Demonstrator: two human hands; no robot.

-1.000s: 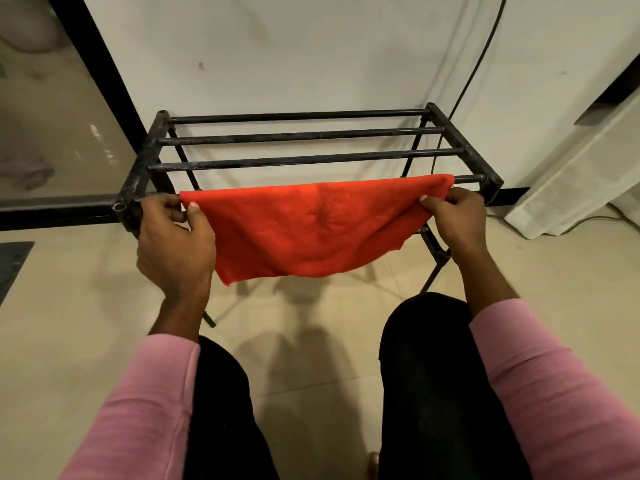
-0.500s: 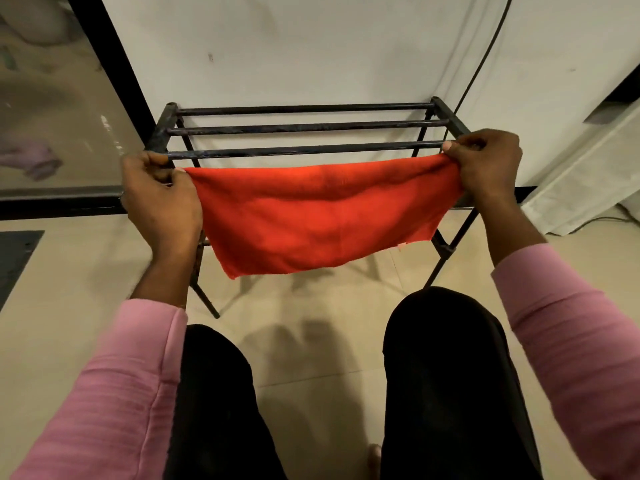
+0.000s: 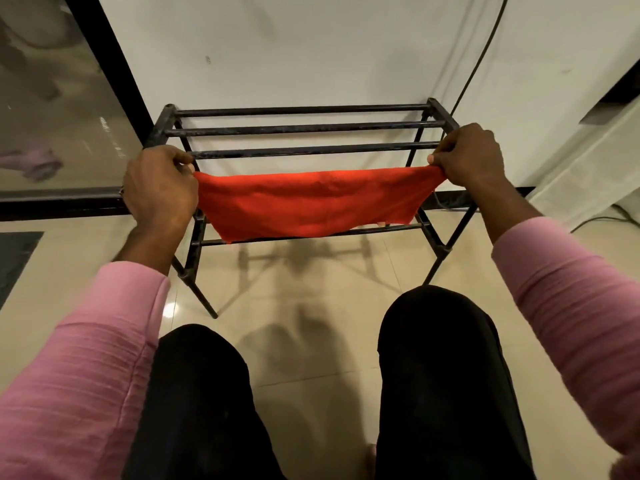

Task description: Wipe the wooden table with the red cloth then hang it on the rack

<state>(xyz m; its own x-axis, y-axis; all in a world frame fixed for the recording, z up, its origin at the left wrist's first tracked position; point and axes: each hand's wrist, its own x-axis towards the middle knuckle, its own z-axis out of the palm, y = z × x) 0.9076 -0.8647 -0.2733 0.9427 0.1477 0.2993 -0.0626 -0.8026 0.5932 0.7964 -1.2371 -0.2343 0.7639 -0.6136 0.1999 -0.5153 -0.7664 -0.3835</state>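
1. The left hand point(image 3: 157, 188) pinches the left corner of the red cloth point(image 3: 311, 202), fingers curled round it.
2. The cloth is stretched flat between both hands, over the front of the black rack point(image 3: 304, 128), its lower edge hanging down near the rack's lower bar.
3. The right hand point(image 3: 467, 155) grips the cloth's right corner, just beside the rack's right end.
4. A black cable point(image 3: 481, 50) runs down the wall behind.

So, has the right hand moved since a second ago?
Yes. The right hand went from the rack's front corner toward the wall, beside its third bar.
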